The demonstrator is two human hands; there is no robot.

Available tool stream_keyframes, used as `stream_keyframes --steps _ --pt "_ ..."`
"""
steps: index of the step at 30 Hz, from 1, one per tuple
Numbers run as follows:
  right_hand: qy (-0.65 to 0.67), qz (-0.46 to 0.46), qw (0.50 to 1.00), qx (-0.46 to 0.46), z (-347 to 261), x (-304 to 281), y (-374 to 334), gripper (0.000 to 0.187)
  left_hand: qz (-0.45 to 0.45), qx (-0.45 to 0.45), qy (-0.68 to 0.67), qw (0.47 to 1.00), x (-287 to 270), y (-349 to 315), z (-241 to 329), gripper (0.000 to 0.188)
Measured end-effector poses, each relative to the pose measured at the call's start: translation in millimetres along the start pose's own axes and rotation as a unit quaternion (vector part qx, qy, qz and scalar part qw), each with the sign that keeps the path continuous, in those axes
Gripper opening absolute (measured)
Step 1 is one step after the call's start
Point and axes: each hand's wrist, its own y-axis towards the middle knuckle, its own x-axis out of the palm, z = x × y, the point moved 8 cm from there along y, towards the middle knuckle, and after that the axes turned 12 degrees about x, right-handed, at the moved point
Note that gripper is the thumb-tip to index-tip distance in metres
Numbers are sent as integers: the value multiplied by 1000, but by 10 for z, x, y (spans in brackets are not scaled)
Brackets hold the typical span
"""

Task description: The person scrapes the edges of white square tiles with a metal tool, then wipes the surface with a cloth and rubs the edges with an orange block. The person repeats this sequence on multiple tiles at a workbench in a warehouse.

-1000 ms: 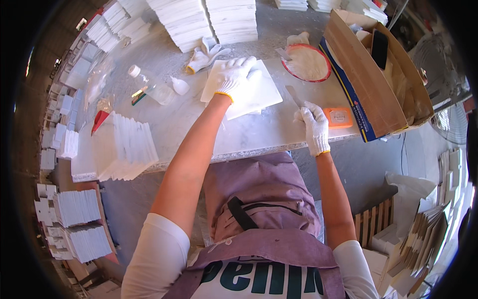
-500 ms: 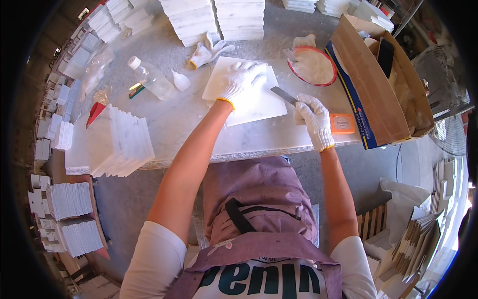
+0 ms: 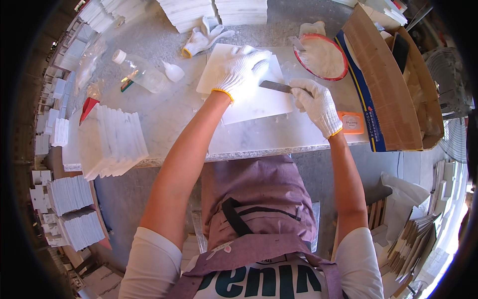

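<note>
At least two flat white slabs [image 3: 269, 102], smooth and straight-edged, overlap near the middle of the counter [image 3: 169, 124], set back from its near edge, their outlines slightly turned against each other. The left hand [image 3: 243, 71], in ribbed white knit with a yellow cuff, lies over them, its fingers loosely bent, its grip unclosed and holding nothing. The right hand [image 3: 316, 105], gloved alike, has its grip closed round one metal scraper [image 3: 274, 86], a narrow, flat grey strip. The scraper is over the slabs' right side; its free end points to the counter's left end, and its long axis runs nearly parallel to the near edge, tilted slightly toward the far one. Whether it touches a slab, I cannot tell.

Two stacks of white slabs [image 3: 186, 16] rise farther back, with one knitted glove [image 3: 203, 39] before them. Left of the hands are one clear plastic bottle [image 3: 145, 74] and one small white squeeze bottle [image 3: 174, 73]; at the left near corner, one pack of veined slabs [image 3: 114, 137]. Toward the right end are one round red-rimmed dish [image 3: 343, 67] of white powder, one orange box [image 3: 351, 129] and one open cardboard box [image 3: 381, 74].
</note>
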Motion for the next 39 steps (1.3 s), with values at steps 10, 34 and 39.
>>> stream_keyframes --steps 10,34,39 --pt "-147 57 977 -140 -94 9 -33 20 7 6 35 999 -2 18 25 24" --pt "-99 0 992 -77 -92 36 38 22 -6 9 24 1000 49 36 -21 26" --pt "-138 -28 987 -73 -75 77 -75 22 -15 -10 31 999 91 12 -58 26"
